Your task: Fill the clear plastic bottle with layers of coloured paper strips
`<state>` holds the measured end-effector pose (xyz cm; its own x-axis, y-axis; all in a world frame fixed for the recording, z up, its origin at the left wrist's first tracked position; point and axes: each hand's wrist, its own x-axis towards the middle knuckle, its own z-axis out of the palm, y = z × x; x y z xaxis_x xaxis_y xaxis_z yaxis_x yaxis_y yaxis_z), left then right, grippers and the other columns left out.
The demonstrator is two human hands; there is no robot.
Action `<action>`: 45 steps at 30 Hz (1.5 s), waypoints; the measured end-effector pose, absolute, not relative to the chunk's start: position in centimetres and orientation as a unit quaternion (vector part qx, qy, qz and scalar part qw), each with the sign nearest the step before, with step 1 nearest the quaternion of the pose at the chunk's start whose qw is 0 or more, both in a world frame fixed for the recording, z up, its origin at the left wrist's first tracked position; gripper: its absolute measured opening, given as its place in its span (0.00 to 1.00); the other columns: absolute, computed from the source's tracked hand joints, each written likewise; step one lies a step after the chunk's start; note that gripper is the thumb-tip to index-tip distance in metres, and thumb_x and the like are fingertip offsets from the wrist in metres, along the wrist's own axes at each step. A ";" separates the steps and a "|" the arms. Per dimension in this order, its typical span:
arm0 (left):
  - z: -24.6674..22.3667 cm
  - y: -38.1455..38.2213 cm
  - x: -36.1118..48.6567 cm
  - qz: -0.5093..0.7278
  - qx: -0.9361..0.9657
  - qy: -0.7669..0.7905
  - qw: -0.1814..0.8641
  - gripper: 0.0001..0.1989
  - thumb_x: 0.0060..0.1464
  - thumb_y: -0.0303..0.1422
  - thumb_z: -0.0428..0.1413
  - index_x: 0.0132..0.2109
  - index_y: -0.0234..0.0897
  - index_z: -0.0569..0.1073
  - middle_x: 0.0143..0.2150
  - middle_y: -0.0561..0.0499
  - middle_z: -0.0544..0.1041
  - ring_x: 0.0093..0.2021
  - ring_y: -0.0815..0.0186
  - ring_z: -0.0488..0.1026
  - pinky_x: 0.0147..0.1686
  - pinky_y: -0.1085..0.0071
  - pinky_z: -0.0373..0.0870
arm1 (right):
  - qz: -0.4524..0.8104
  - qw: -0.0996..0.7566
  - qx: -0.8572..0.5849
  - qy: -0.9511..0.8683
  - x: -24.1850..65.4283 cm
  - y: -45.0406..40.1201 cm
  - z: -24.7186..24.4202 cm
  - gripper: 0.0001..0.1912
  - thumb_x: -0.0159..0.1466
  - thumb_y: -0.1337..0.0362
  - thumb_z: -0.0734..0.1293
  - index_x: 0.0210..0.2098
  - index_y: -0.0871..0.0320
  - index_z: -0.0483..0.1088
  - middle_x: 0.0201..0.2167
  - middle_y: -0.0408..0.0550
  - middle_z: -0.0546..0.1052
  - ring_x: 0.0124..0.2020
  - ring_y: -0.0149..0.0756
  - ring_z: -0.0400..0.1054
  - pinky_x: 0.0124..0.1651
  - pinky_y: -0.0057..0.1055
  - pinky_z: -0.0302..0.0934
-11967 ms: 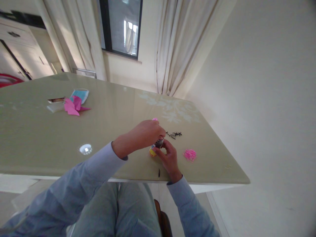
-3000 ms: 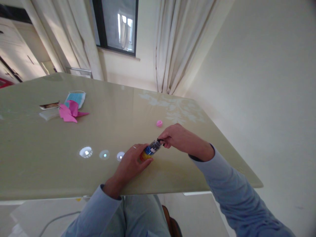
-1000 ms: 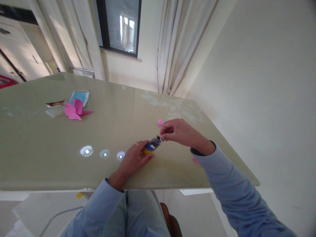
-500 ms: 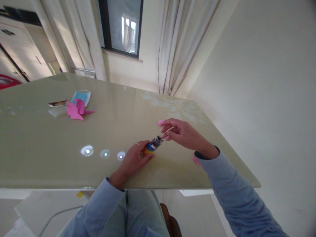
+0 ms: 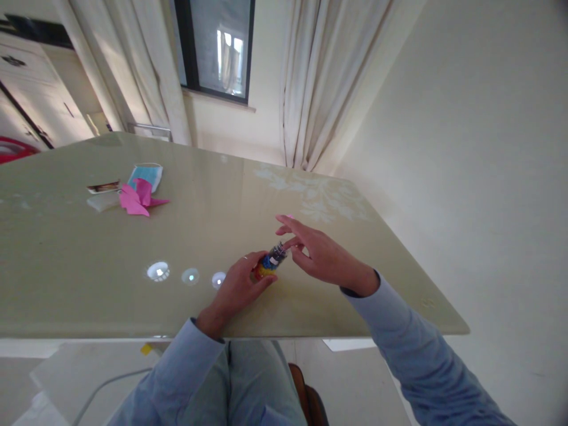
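Near the table's front edge, my left hand (image 5: 239, 284) is wrapped round a small clear jar (image 5: 270, 261) with bands of red, yellow, blue and dark contents, tilted up to the right. My right hand (image 5: 310, 248) is at the jar's mouth, one finger touching or entering the opening and the other fingers spread. Nothing can be made out in the right hand. A small pink item (image 5: 290, 216) shows partly behind the right hand's fingers.
On the table (image 5: 199, 201), at the left, lie a pink folded piece (image 5: 139, 198), a blue face mask (image 5: 148, 175), a thin brown-and-white item (image 5: 103, 187) and a clear plastic piece (image 5: 104, 202). A wall (image 5: 465, 148) rises at the right.
My right hand has moved left, bringing a finger to the jar's mouth. The pink item by its fingers is more hidden, and another near the right cuff is out of sight.
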<state>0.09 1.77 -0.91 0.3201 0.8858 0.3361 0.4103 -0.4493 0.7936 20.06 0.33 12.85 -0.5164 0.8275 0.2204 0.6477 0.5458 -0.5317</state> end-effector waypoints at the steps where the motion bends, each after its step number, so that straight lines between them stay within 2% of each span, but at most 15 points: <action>1: -0.9 1.8 0.1 0.395 0.753 0.429 0.303 0.25 0.53 0.41 0.61 0.55 0.35 0.73 0.51 0.42 0.80 0.44 0.57 0.78 0.47 0.60 0.76 | 0.203 0.253 -0.440 -0.837 20.4 0.2 13.0 0.34 0.63 0.74 0.59 0.69 0.60 0.52 0.56 0.58 0.75 0.42 0.35 0.78 0.49 0.36 0.69; 5: -1.0 1.8 0.1 0.395 0.753 0.428 0.306 0.25 0.53 0.41 0.62 0.55 0.36 0.73 0.51 0.42 0.80 0.45 0.57 0.78 0.48 0.59 0.75 | 0.206 0.330 -0.473 -0.790 21.5 -0.8 12.9 0.32 0.64 0.72 0.61 0.67 0.56 0.56 0.50 0.54 0.79 0.38 0.32 0.78 0.43 0.30 0.70; 9: -0.8 1.7 0.0 0.396 0.747 0.431 0.314 0.25 0.52 0.42 0.62 0.55 0.36 0.73 0.51 0.43 0.80 0.43 0.58 0.78 0.47 0.60 0.76 | 0.229 0.413 -0.500 -0.726 21.9 -2.1 10.7 0.26 0.67 0.65 0.64 0.64 0.55 0.62 0.48 0.54 0.79 0.43 0.35 0.77 0.44 0.32 0.70; 14: 0.0 1.0 0.4 0.385 0.757 0.389 0.358 0.26 0.54 0.43 0.61 0.57 0.37 0.73 0.51 0.45 0.81 0.44 0.58 0.78 0.47 0.62 0.75 | 0.354 0.461 -0.499 -0.643 20.3 -4.0 5.4 0.35 0.60 0.57 0.74 0.64 0.53 0.62 0.59 0.57 0.73 0.59 0.43 0.70 0.58 0.41 0.66; 16: 0.3 0.6 0.9 0.375 0.764 0.370 0.373 0.25 0.55 0.43 0.61 0.57 0.38 0.73 0.51 0.46 0.81 0.45 0.58 0.78 0.48 0.63 0.75 | 0.381 0.477 -0.489 -0.623 19.5 -4.4 3.5 0.34 0.59 0.56 0.75 0.61 0.54 0.64 0.61 0.56 0.72 0.60 0.44 0.68 0.62 0.43 0.63; 19: 0.5 0.3 2.2 0.367 0.768 0.360 0.383 0.24 0.55 0.42 0.60 0.57 0.40 0.72 0.51 0.47 0.81 0.47 0.58 0.78 0.49 0.62 0.74 | 0.389 0.521 -0.488 -0.582 18.7 -4.4 2.1 0.24 0.60 0.55 0.74 0.52 0.56 0.71 0.51 0.53 0.78 0.53 0.43 0.73 0.59 0.41 0.65; 22: 0.7 0.2 3.6 0.362 0.769 0.347 0.396 0.24 0.55 0.40 0.60 0.58 0.40 0.71 0.53 0.46 0.80 0.49 0.57 0.78 0.52 0.61 0.73 | 0.375 0.562 -0.497 -0.545 19.0 -4.3 1.9 0.19 0.59 0.55 0.74 0.47 0.57 0.73 0.43 0.51 0.80 0.46 0.42 0.75 0.53 0.38 0.69; 27: 1.4 2.0 4.8 0.340 0.783 0.303 0.424 0.43 0.49 0.42 0.66 0.68 0.40 0.59 0.61 0.39 0.74 0.58 0.54 0.74 0.56 0.56 0.71 | 0.331 0.625 -0.520 -0.480 21.1 -4.9 1.9 0.17 0.59 0.55 0.74 0.44 0.57 0.74 0.44 0.52 0.80 0.44 0.42 0.74 0.50 0.38 0.69; 28: 1.5 2.8 4.9 0.345 0.783 0.295 0.425 0.42 0.51 0.43 0.65 0.68 0.38 0.59 0.62 0.38 0.73 0.59 0.54 0.73 0.56 0.56 0.71 | 0.320 0.636 -0.525 -0.467 21.6 -5.2 1.8 0.17 0.59 0.55 0.74 0.43 0.57 0.74 0.43 0.52 0.80 0.44 0.42 0.74 0.50 0.39 0.69; 30: 1.8 4.6 5.5 0.360 0.787 0.288 0.409 0.31 0.59 0.44 0.57 0.65 0.37 0.63 0.61 0.38 0.74 0.58 0.56 0.74 0.51 0.59 0.74 | 0.307 0.654 -0.526 -0.450 22.7 -5.7 1.3 0.18 0.58 0.54 0.75 0.43 0.57 0.74 0.43 0.53 0.80 0.44 0.42 0.74 0.51 0.41 0.69; 33: 1.9 7.3 7.3 0.316 0.826 0.336 0.325 0.22 0.61 0.39 0.54 0.59 0.36 0.71 0.58 0.40 0.76 0.47 0.60 0.78 0.43 0.64 0.76 | 0.299 0.674 -0.518 -0.433 23.9 -6.5 0.4 0.19 0.57 0.53 0.75 0.43 0.56 0.75 0.43 0.53 0.80 0.45 0.44 0.74 0.52 0.44 0.69; 36: 1.6 9.4 9.9 0.210 0.878 0.355 0.244 0.24 0.55 0.33 0.60 0.59 0.35 0.73 0.55 0.41 0.78 0.43 0.60 0.78 0.50 0.62 0.72 | 0.286 0.690 -0.518 -0.416 24.8 -7.2 -0.5 0.19 0.57 0.53 0.76 0.44 0.55 0.75 0.44 0.54 0.80 0.46 0.46 0.75 0.53 0.48 0.69; 38: 1.3 10.4 11.7 0.188 0.885 0.349 0.244 0.24 0.52 0.33 0.62 0.56 0.35 0.75 0.49 0.42 0.80 0.44 0.58 0.78 0.49 0.64 0.72 | 0.275 0.696 -0.523 -0.408 25.2 -7.5 -0.9 0.19 0.57 0.53 0.75 0.44 0.55 0.75 0.44 0.55 0.80 0.47 0.47 0.75 0.53 0.49 0.69; 41: 0.9 11.6 13.7 0.163 0.891 0.350 0.241 0.24 0.48 0.34 0.65 0.54 0.34 0.77 0.48 0.40 0.80 0.47 0.55 0.77 0.48 0.65 0.71 | 0.269 0.700 -0.531 -0.394 25.6 -7.7 -1.3 0.19 0.57 0.53 0.75 0.45 0.55 0.76 0.44 0.55 0.80 0.46 0.46 0.75 0.52 0.47 0.70; 45: 0.9 12.7 15.0 0.134 0.898 0.351 0.230 0.24 0.46 0.32 0.66 0.52 0.33 0.77 0.46 0.41 0.80 0.44 0.55 0.77 0.43 0.66 0.71 | 0.274 0.704 -0.534 -0.380 25.8 -7.8 -1.6 0.20 0.58 0.53 0.75 0.45 0.56 0.76 0.44 0.54 0.80 0.45 0.44 0.74 0.51 0.45 0.70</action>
<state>14.95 12.74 0.88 0.7171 0.6924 0.0796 0.5686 -0.6473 0.5076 25.80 -7.79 -1.57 0.5610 0.7914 0.2429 0.0201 0.2804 -0.9597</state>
